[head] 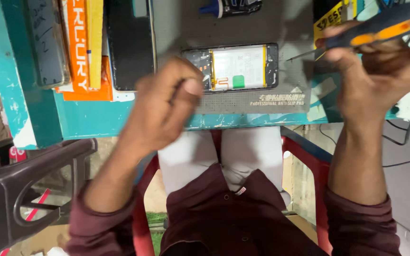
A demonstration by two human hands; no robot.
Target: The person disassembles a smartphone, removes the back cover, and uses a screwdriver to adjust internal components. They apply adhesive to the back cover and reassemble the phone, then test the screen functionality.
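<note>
- Far left of the frame: a dark plastic chair (29, 185) at lower left, beside the teal bench (86, 118).
- Upper left, on the bench: a grey slab-like device (48, 42), then an orange and yellow box (84, 52), then a black phone-sized slab (130, 45) lying face down.
- Left of centre: my left hand (164, 106) hovers over the near edge of the bench, fingers curled in, thumb pressed against the forefinger. It looks like a pinch on something tiny, but I cannot tell what, if anything, is in it.
- Centre, just right of that hand: the opened phone (236, 67) lies flat on the grey anti-slip mat (281, 28), back cover off, battery and board showing. My knuckles overlap its left end in the view.
- Top centre: a blue-capped tube (228, 7) on the mat's far edge.
- Upper right: my right hand (371, 76) is closed around a screwdriver (380, 28) with a blue and orange handle. Its thin tip points left toward the phone's right end, near it but not touching.
- Bottom: my maroon shirt, a red chair (304, 151) under me.
</note>
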